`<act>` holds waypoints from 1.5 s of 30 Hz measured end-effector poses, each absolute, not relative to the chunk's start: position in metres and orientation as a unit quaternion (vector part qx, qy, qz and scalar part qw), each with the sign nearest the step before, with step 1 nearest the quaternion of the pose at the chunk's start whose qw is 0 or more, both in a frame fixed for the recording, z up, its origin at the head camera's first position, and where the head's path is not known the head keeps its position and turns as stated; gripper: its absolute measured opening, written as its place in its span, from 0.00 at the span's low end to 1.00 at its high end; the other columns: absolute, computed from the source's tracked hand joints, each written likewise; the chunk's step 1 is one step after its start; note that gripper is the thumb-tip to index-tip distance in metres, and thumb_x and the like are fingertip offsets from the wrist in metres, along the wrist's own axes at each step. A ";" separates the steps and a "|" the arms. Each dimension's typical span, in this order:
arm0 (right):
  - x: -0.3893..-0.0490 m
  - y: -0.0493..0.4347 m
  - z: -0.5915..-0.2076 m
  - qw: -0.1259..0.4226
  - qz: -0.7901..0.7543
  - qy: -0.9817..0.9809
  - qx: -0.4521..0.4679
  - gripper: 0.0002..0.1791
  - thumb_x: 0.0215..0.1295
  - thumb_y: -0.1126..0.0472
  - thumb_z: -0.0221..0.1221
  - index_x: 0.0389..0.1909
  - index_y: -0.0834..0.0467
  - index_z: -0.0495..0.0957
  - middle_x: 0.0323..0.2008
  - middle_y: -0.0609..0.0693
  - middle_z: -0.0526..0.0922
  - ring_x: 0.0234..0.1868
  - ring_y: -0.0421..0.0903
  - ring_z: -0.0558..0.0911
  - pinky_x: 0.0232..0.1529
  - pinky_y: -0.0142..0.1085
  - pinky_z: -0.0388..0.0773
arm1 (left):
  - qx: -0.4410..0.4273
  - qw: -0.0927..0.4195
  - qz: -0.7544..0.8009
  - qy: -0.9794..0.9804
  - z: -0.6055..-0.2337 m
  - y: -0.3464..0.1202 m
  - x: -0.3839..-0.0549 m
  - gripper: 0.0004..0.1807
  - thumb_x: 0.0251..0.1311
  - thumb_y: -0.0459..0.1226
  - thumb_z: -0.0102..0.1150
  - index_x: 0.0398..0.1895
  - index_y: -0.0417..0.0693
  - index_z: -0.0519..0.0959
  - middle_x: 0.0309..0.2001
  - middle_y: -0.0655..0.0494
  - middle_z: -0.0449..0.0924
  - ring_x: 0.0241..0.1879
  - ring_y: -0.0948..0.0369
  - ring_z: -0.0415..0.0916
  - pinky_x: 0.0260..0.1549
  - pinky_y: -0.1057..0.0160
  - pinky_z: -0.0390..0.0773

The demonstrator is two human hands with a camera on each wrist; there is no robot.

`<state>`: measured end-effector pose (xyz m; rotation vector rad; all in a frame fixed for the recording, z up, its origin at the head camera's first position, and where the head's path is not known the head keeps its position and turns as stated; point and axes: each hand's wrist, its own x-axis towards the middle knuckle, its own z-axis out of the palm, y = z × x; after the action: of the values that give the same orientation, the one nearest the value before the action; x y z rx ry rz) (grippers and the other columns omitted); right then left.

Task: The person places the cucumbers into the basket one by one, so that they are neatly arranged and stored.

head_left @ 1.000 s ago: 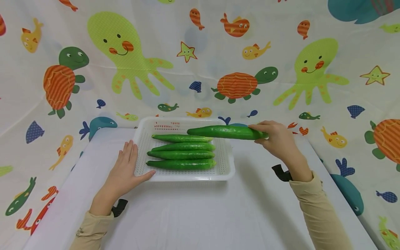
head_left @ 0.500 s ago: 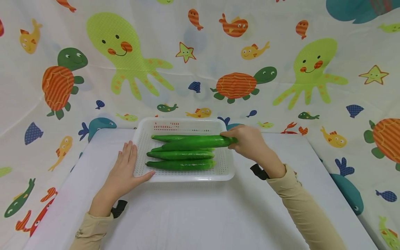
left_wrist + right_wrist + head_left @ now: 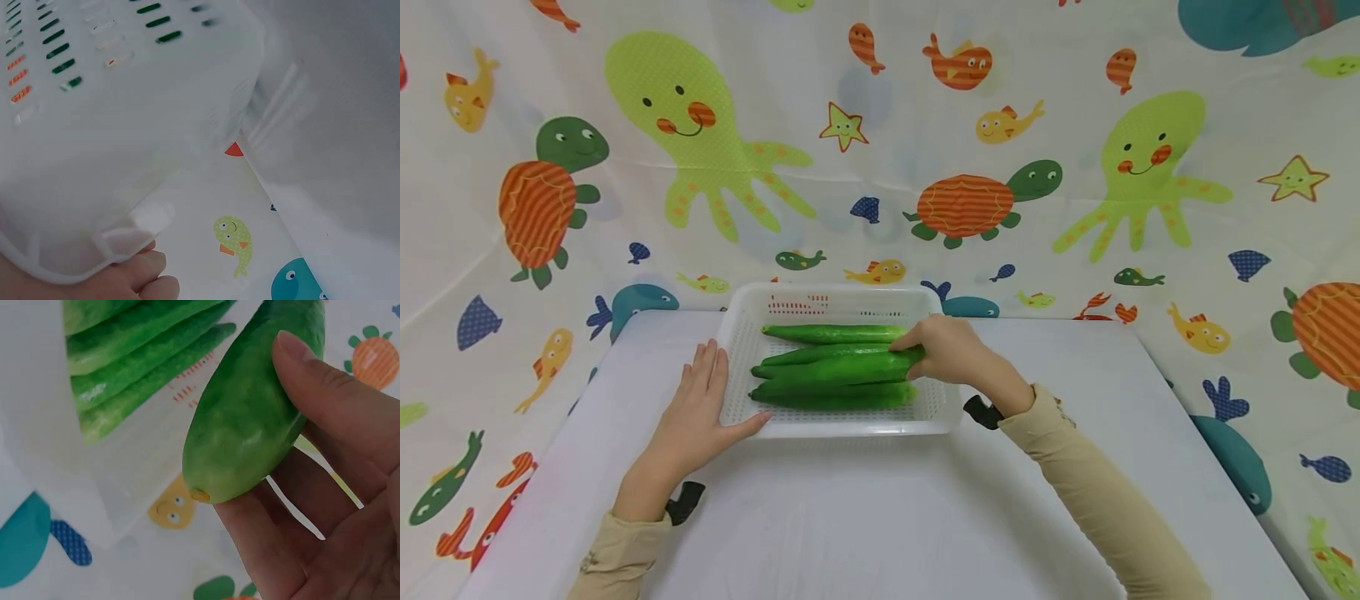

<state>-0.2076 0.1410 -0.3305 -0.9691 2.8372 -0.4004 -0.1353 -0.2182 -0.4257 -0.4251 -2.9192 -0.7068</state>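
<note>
A cucumber (image 3: 842,370) is gripped at its right end by my right hand (image 3: 951,350), held lengthwise over the other cucumbers in the white plastic basket (image 3: 857,430). In the right wrist view, the thumb lies on one side of the held cucumber (image 3: 244,419) and the fingers on the other. Beneath and behind it lie several more, among them the rear cucumber (image 3: 831,334) and the front cucumber (image 3: 835,397), side by side. My left hand (image 3: 694,421) rests at the basket's left side, fingers straight along the rim and thumb stretched to the front left corner.
The basket stands on a table with a white cloth (image 3: 865,517), near its back edge. Behind and on both sides hangs a curtain (image 3: 887,100) printed with sea animals. Black straps, such as the right wrist strap (image 3: 982,412), sit at both wrists.
My right hand has carried the cucumber left and toward the front, from above the basket's right back edge to close over the other cucumbers. The left hand has stayed in place.
</note>
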 end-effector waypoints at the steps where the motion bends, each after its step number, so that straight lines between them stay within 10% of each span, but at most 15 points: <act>1: -0.209 0.138 -0.332 0.068 -0.133 0.935 -0.321 0.24 0.50 0.60 0.76 0.51 0.52 0.86 0.46 0.50 0.87 0.42 0.45 0.85 0.35 0.37 0.82 | -0.140 0.054 -0.232 -0.961 -0.426 -0.218 -0.135 0.64 0.57 0.61 0.63 0.75 0.26 0.38 0.77 0.33 0.29 0.77 0.42 0.26 0.74 0.45 0.32; 12: -0.226 0.120 -0.352 0.176 -0.205 0.893 -0.360 0.20 0.50 0.62 0.76 0.47 0.57 0.88 0.40 0.46 0.88 0.34 0.37 0.80 0.34 0.31 0.78 | -0.141 0.058 -0.235 -0.960 -0.427 -0.218 -0.135 0.64 0.57 0.61 0.63 0.75 0.26 0.39 0.77 0.32 0.31 0.77 0.41 0.28 0.73 0.45 0.32; 19: -0.238 0.118 -0.363 0.267 -0.263 0.860 -0.345 0.20 0.52 0.66 0.74 0.48 0.61 0.86 0.45 0.51 0.87 0.47 0.43 0.85 0.48 0.34 0.81 | -0.140 0.061 -0.235 -0.960 -0.428 -0.219 -0.135 0.64 0.57 0.61 0.63 0.75 0.26 0.39 0.78 0.33 0.29 0.77 0.41 0.28 0.74 0.45 0.32; 28: -0.247 0.106 -0.368 0.368 -0.218 0.858 -0.285 0.22 0.53 0.64 0.74 0.50 0.61 0.84 0.46 0.51 0.86 0.45 0.43 0.83 0.38 0.37 0.84 | -0.142 0.066 -0.233 -0.960 -0.428 -0.219 -0.135 0.64 0.57 0.61 0.63 0.75 0.25 0.39 0.77 0.32 0.30 0.77 0.41 0.28 0.74 0.45 0.32; 37: -0.245 0.095 -0.381 0.397 -0.159 0.872 -0.236 0.22 0.49 0.67 0.76 0.48 0.60 0.85 0.43 0.50 0.85 0.37 0.46 0.85 0.36 0.38 0.85 | -0.142 0.065 -0.234 -0.960 -0.428 -0.218 -0.136 0.64 0.57 0.61 0.63 0.75 0.25 0.39 0.77 0.31 0.32 0.77 0.40 0.28 0.74 0.46 0.32; 45: -0.232 0.089 -0.381 0.366 -0.084 0.900 -0.222 0.07 0.51 0.64 0.75 0.26 0.55 0.84 0.25 0.50 0.84 0.30 0.52 0.86 0.34 0.40 0.85 | -0.143 0.066 -0.234 -0.959 -0.430 -0.219 -0.137 0.64 0.57 0.61 0.63 0.75 0.25 0.39 0.77 0.31 0.31 0.77 0.41 0.28 0.74 0.46 0.32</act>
<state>-0.2321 0.0888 -0.3814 -0.5702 2.3122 -0.2152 -0.1369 -0.2188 -0.4301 -0.4313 -2.8927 -0.7054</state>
